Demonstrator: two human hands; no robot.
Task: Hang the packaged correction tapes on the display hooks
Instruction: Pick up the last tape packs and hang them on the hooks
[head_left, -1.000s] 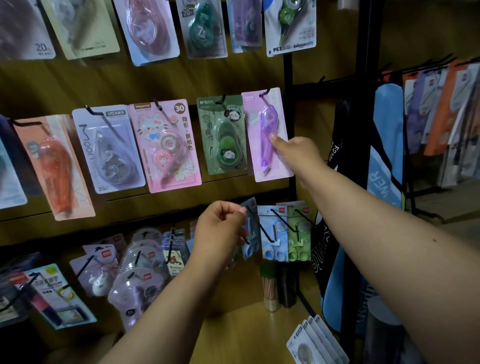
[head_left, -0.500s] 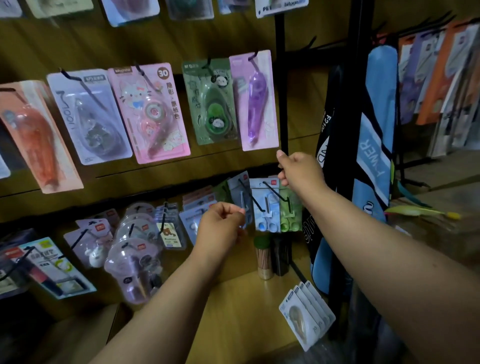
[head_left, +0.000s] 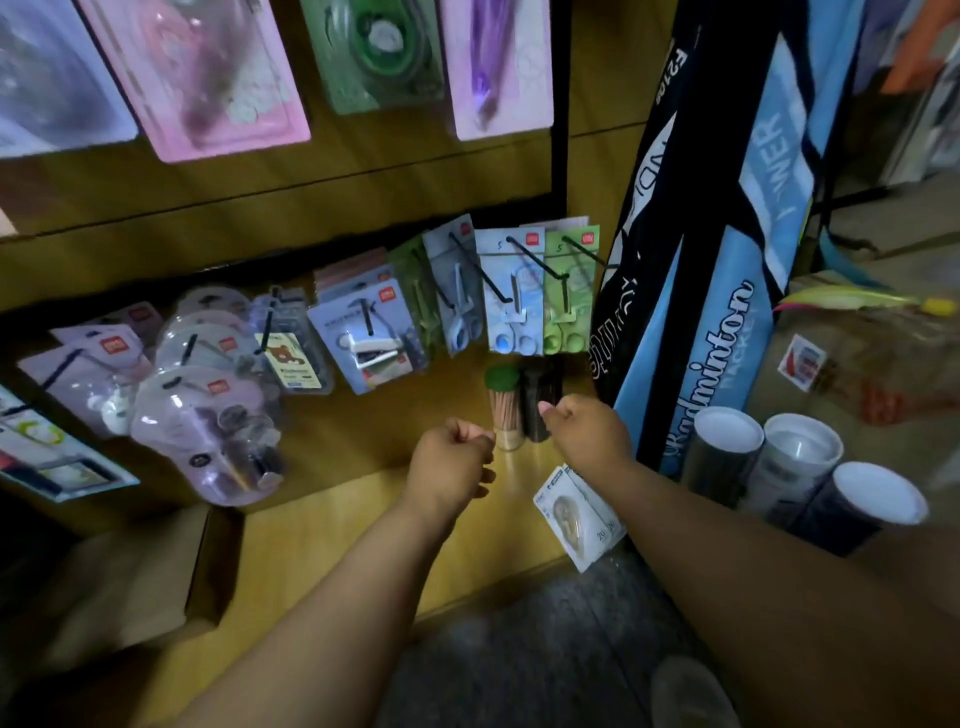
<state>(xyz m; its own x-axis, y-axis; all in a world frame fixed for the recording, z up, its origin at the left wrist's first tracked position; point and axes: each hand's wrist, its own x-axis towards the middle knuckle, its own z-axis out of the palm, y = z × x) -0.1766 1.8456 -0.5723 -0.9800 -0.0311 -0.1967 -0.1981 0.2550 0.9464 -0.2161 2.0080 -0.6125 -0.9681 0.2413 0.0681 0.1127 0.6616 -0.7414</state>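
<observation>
A small stack of packaged correction tapes (head_left: 582, 514) lies at the front edge of the wooden shelf (head_left: 337, 525), partly under my right forearm. My right hand (head_left: 589, 436) hovers just above and behind the stack, fingers curled, holding nothing. My left hand (head_left: 452, 462) is a loose fist over the shelf, also holding nothing. On hooks above hang carded correction tapes: a pink pack (head_left: 202, 78), a green pack (head_left: 374, 52) and a purple pack (head_left: 498, 67), all blurred.
Lower hooks carry scissors packs (head_left: 511, 291), a stapler pack (head_left: 369, 343) and clear tape dispensers (head_left: 208, 426). A green-lidded toothpick jar (head_left: 503, 410) and a black container (head_left: 537, 410) stand behind my hands. Right: a badminton racket bag (head_left: 727, 270) and white-capped tubes (head_left: 800, 457).
The view has tilted down. My right hand left the purple pack and dropped to the shelf near the stack. My left hand came away from the lower hooks and moved down too.
</observation>
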